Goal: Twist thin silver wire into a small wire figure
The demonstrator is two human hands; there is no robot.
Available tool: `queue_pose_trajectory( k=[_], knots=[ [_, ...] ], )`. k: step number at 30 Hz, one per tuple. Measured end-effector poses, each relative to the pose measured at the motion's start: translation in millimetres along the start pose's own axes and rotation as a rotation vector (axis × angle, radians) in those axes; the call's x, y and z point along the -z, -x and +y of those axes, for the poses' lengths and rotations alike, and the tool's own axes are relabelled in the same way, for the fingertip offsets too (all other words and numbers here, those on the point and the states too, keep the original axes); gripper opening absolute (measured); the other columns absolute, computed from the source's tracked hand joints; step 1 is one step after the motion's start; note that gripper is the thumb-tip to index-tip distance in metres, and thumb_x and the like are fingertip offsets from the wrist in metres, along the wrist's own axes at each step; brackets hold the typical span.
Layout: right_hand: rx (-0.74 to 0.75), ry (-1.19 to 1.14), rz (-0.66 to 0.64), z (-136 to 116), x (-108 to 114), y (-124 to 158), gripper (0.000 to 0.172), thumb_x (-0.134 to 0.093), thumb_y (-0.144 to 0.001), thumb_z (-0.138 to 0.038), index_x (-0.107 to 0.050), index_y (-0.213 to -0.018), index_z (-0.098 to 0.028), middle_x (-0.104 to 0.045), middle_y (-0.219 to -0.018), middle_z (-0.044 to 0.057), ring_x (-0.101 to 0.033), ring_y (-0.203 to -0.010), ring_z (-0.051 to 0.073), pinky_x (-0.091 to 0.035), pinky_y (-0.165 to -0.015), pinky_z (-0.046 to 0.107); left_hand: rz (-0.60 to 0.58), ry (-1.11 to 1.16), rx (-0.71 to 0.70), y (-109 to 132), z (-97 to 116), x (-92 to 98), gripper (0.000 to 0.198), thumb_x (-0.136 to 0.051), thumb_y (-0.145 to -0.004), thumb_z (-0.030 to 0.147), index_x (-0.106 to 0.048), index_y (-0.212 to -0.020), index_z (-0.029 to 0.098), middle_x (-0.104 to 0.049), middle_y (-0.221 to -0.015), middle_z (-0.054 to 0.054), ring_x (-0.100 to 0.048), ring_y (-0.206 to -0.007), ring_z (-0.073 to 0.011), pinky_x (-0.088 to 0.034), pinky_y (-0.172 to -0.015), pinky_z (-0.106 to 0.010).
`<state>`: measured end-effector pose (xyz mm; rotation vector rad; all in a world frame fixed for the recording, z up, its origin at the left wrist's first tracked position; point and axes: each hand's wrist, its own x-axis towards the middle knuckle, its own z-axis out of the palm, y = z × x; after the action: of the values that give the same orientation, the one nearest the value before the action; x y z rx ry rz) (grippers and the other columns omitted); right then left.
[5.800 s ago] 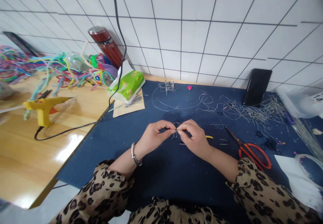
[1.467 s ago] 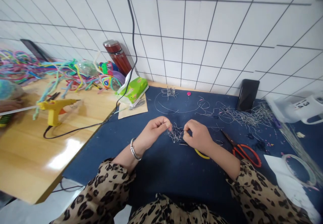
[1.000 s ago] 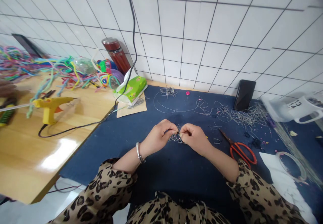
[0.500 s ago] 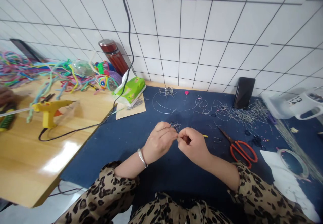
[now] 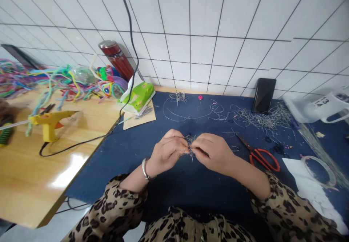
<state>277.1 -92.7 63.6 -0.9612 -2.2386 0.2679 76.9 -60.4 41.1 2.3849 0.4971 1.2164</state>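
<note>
Working wire by fingertip: I'd call it bending or twisting, mid-step. Clock is centred on the small wire piece [image 5: 191, 139], which sits between the hands, over the dark blue mat [image 5: 114, 169]; can't tell if it touches down.

Left hand [image 5: 168, 150]: thumb and fingertips pinched on the piece's 9 o'clock side. Right hand [image 5: 214, 150]: thumb and index pinched on its 3 o'clock side. Fingertips nearly meet; exact strand in each pinch is hidden. Wire bits poke out toward 12 and 6.

Next move, my judgement: calls for a firm left pinch as anchor, small right-hand turns on one strand, light pressure so the loops don't flatten. Wire looks thin and springy, so slip or snag is the risk. If an end needs trimming, scissors [image 5: 263, 159] lie at 3, in neither hand.

Containers: white mug [image 5: 331, 107] between 2 and 3, greyish stuff [image 5: 343, 95] at its mouth, too blurred to identify. Clear tray [image 5: 296, 111] just beside it, hands' side; contents unreadable. Red flask [image 5: 120, 63] at 10:30, capped, inside hidden. Green tissue pack [image 5: 144, 92] also 10:30 but nearer, white tissue [image 5: 138, 80] sticking out. Wire tangle [image 5: 265, 120] between 2 and 3 lies loose on the mat, uncontained.
</note>
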Motion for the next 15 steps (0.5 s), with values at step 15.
queue_pose_trajectory(
  k=[15],
  knots=[
    [-0.021,-0.138,0.094,6.0,-10.1,2.7,0.013,-0.052,-0.084,-0.015,-0.062,-0.091,-0.019,-0.065,-0.087,0.004,-0.059,-0.084,0.014,-0.049,-0.076,0.028,-0.119,0.277,0.142,1.6,-8.1,-3.3,0.005,-0.058,-0.082,0.015,-0.062,-0.084,0.018,-0.064,-0.076,-0.004,-0.054,-0.080,-0.0158,-0.046,-0.078,-0.035]
  ],
)
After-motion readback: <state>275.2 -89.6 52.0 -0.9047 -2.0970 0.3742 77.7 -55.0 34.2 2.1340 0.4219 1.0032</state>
